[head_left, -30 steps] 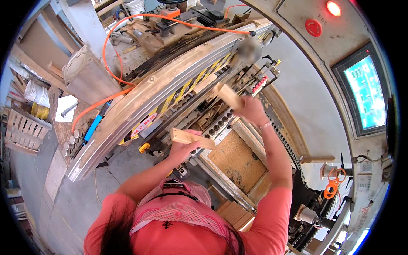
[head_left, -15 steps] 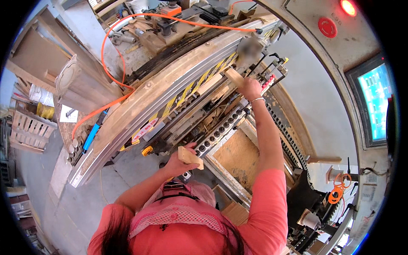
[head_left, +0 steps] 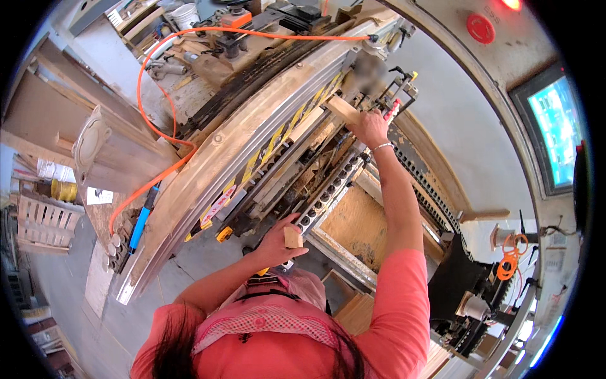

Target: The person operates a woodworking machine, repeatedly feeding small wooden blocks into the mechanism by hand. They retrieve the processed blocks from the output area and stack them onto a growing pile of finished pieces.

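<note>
My left hand (head_left: 276, 245) is closed around a short pale wood block (head_left: 293, 238), whose end faces up, by the near end of a row of round black cups on the machine. Farther off, my right hand (head_left: 371, 129) grips another wood block (head_left: 343, 109) at its near end, over the machine's far part. A third pale wood piece (head_left: 307, 124) lies along the machine bed beside the yellow-and-black striped strip (head_left: 268, 153). My right fingertips are partly hidden behind the hand.
A sawdust-covered panel (head_left: 355, 226) lies beneath my right forearm. An orange hose (head_left: 140, 95) loops over the long wooden rail at left. On the right are a lit control screen (head_left: 557, 132) and a red stop button (head_left: 481, 28). A blue-handled tool (head_left: 140, 228) hangs at the left.
My left hand has turned its wood block, so the end shows instead of the long side. My right hand still grips its block in about the same place. The whole view has shifted slightly.
</note>
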`<state>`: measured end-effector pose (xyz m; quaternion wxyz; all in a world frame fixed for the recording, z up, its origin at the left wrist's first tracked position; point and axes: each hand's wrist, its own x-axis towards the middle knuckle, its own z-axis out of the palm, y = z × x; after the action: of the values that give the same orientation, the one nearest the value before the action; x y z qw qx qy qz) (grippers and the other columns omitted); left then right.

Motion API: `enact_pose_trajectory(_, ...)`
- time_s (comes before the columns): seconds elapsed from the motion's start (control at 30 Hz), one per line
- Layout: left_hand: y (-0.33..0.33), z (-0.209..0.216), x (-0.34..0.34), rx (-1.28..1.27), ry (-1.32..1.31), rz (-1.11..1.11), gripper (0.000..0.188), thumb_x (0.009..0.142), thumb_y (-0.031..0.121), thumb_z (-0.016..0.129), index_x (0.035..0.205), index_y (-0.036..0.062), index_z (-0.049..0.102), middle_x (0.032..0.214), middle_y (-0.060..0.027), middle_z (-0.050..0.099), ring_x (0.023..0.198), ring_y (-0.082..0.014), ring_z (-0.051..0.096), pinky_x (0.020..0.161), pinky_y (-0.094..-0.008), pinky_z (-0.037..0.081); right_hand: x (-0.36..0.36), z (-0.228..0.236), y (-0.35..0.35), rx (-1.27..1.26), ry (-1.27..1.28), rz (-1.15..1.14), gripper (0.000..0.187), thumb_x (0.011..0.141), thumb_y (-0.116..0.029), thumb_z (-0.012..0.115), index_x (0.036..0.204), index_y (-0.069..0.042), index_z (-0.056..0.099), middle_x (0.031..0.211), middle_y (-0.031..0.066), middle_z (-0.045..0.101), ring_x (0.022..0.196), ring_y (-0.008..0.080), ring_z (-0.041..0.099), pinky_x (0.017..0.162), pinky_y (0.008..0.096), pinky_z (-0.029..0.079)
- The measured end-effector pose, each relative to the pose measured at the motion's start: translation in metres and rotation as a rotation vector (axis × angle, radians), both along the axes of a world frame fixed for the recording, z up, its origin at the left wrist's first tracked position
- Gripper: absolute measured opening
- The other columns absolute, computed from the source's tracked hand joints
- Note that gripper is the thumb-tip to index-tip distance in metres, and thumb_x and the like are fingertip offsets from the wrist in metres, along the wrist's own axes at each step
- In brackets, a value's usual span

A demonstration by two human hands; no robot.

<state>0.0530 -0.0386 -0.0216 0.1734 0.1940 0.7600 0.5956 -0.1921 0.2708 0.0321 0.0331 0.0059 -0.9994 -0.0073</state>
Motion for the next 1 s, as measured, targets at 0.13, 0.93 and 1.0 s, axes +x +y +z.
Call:
enact_pose_trajectory(0.13, 0.002, -0.001, -0.001, 0.036, -0.068, 0.001, 0.048, 0.066, 0.02, 0.081, 0.101, 0.0106, 0.051, 0.135, -0.0154, 0.041, 0.117, -0.0345, 0.048, 0.095, -0.0386, 0.04, -0.006, 0.005, -0.008, 0.039, -0.096, -0.074, 0.05, 0.072, -0.05, 0.067, 0.089, -0.003, 0.069, 0.091, 0.0113, 0.068, 0.099, 0.0292, 0.056, 0.083, 0.0385, 0.049)
enact_pose_trajectory(0.93, 0.002, 0.009, 0.0, -0.011, -0.053, 0.004, 0.046, 0.065, 0.015, 0.082, 0.1, 0.0088, 0.053, 0.137, -0.0141, 0.041, 0.119, -0.0291, 0.048, 0.095, -0.0348, 0.04, -0.016, 0.001, -0.024, -0.046, -0.01, -0.025, 0.046, 0.075, -0.048, 0.065, 0.085, -0.003, 0.068, 0.087, 0.0149, 0.067, 0.088, 0.0294, 0.064, 0.075, 0.0393, 0.052)
enact_pose_trajectory(1.0, 0.0, 0.01, -0.001, -0.003, -0.059, 0.002, 0.046, 0.065, 0.015, 0.082, 0.1, 0.009, 0.053, 0.137, -0.0143, 0.041, 0.119, -0.0289, 0.048, 0.095, -0.0347, 0.04, -0.018, 0.001, -0.026, -0.063, -0.025, -0.034, 0.047, 0.076, -0.049, 0.065, 0.085, -0.003, 0.068, 0.088, 0.0151, 0.068, 0.089, 0.0298, 0.064, 0.074, 0.0396, 0.052)
